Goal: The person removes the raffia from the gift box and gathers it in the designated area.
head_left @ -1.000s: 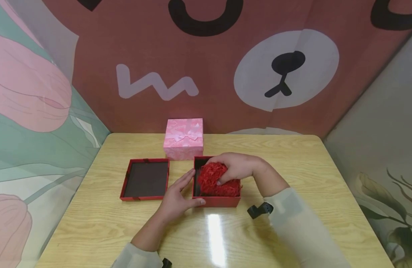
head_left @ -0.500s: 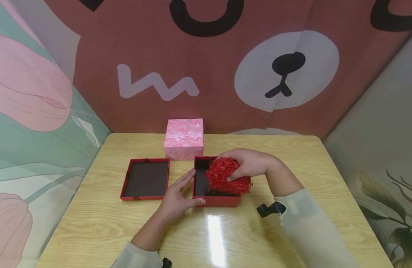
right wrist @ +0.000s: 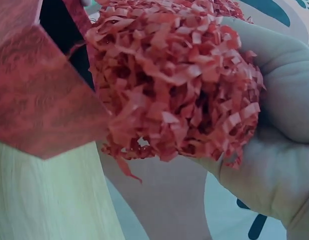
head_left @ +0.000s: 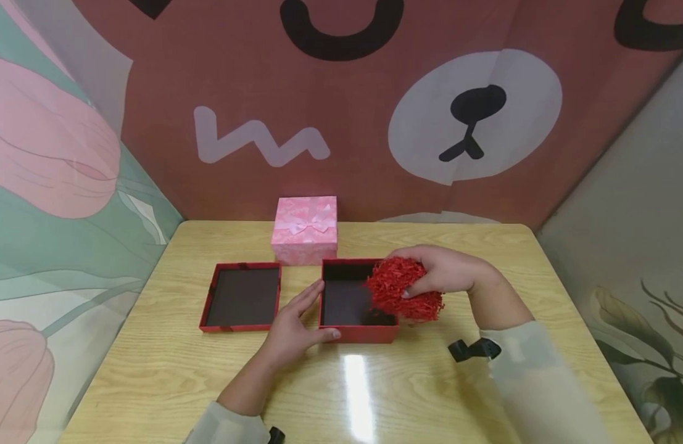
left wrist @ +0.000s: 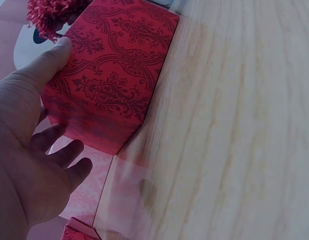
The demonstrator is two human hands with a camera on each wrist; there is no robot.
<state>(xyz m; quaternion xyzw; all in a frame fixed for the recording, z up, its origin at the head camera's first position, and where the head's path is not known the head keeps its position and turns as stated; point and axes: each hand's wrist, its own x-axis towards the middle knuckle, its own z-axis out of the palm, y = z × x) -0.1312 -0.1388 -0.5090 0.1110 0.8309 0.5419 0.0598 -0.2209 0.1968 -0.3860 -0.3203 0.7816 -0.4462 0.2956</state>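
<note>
A bunch of red shredded paper is held in my right hand, over the right edge of a red box. In the right wrist view the crinkled strips hide most of the fingers. The red box stands without its lid, its dark inside visible at the left and middle. My left hand rests at the box's left front corner, thumb on the front wall, fingers along the left side. The left wrist view shows the thumb against the patterned wall.
To the left lies the red lid, dark inside facing up. Behind it and the box is a pink gift box with a bow. All stand on a wooden table, before a wall printed with a bear face.
My right hand has lifted the red shredded paper up out of the box and moved it right, baring the dark box bottom. My left hand and the box have stayed in place.
</note>
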